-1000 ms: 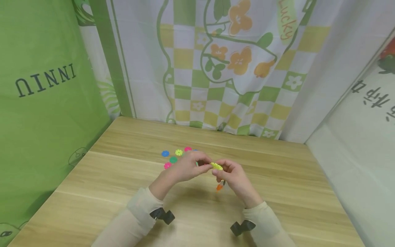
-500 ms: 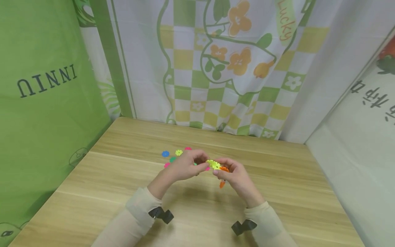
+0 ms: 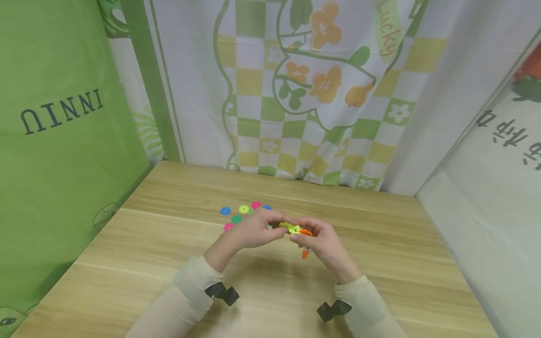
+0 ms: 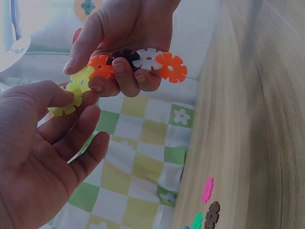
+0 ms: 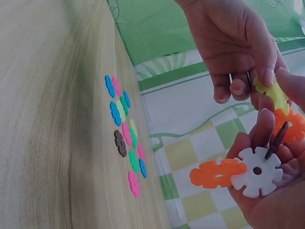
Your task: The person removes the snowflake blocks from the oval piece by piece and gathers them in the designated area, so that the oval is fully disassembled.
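Observation:
Above the wooden table (image 3: pixel 380 263) my two hands meet. My right hand (image 3: pixel 297 234) grips a short chain of plastic snowflake discs (image 4: pixel 147 58): yellow-green, orange, brown, white and orange, joined edge to edge. The white disc (image 5: pixel 257 171) and an orange disc (image 5: pixel 217 174) lie against its curled fingers. My left hand (image 3: pixel 276 227) pinches a yellow disc (image 4: pixel 64 102) between thumb and forefinger. That disc touches the yellow-green end disc (image 4: pixel 82 78) of the chain. The chain's lower orange disc (image 3: pixel 304 254) hangs below the right hand.
Several loose discs (image 3: pixel 243 211) in blue, yellow, pink, green and brown lie on the table just beyond the left hand, and also show in the right wrist view as loose discs (image 5: pixel 124 138). Fabric backdrops close the table's far, left and right sides.
The hands have drawn slightly closer together. The chain in the right hand has turned, so an orange disc now shows beside the yellow ones.

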Demonstrator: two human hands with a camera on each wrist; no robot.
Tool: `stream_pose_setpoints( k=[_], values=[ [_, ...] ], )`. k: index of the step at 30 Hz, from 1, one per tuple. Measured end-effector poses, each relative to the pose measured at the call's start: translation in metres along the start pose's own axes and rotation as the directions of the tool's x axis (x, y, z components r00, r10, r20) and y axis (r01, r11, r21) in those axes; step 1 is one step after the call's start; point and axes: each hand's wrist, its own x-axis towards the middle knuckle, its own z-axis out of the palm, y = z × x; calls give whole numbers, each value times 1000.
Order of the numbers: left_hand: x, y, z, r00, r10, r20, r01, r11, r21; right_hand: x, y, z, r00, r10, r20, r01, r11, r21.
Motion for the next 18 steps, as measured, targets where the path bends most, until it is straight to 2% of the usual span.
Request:
stream_pose_setpoints(
  k=[7, 11, 18],
  values=[
    [-2, -3, 0, 1000, -14, -9, 14, 1000, -2, 1, 2, 0, 1000, -7, 8, 7, 1000, -24],
    [-3, -2, -2, 1000, -28, 4, 28, 999, -43, 1, 3, 0, 1000, -8, 16, 9, 999, -40],
    [-4, -3, -4, 1000, -13, 6, 13, 999, -42, 2, 3, 0, 1000, -2, 1, 2, 998, -69]
  ],
)
